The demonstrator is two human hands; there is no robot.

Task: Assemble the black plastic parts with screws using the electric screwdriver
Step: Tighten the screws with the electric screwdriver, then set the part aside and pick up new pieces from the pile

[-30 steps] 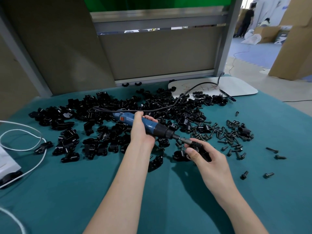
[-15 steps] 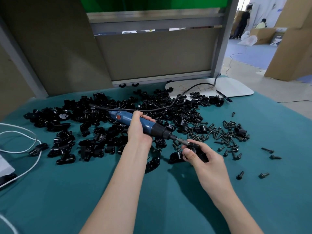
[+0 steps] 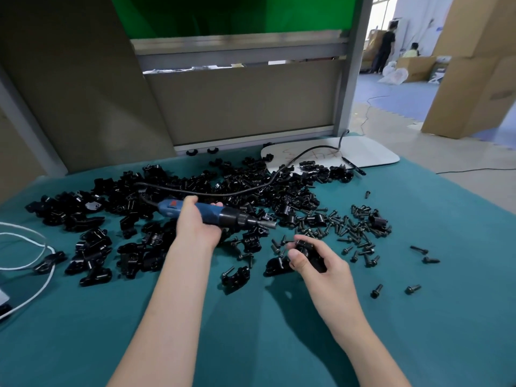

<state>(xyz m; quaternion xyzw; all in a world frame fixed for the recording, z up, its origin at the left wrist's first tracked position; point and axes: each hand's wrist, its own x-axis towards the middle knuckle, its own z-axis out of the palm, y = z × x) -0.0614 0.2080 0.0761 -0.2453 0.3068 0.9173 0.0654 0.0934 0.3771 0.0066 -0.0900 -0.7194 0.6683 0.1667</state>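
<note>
Head camera: a person works at a bench covered in teal cloth (image 3: 251,344), the left hand (image 3: 195,230) wrapped around the blue body of the electric screwdriver (image 3: 237,217) and the right hand (image 3: 321,263) curled around a single black plastic part (image 3: 308,251) just above the cloth. The driver's tip points right and hangs near that part, a little above and to its left, not touching it. A large heap of black plastic parts (image 3: 223,185) sprawls behind both hands, and loose screws (image 3: 351,227) lie scattered just beyond the right hand, suggesting most of the job remains. Whether the held part already carries a seated screw cannot be told. The tool's power cord (image 3: 251,191) trails over the heap toward a white board (image 3: 371,155)
</note>
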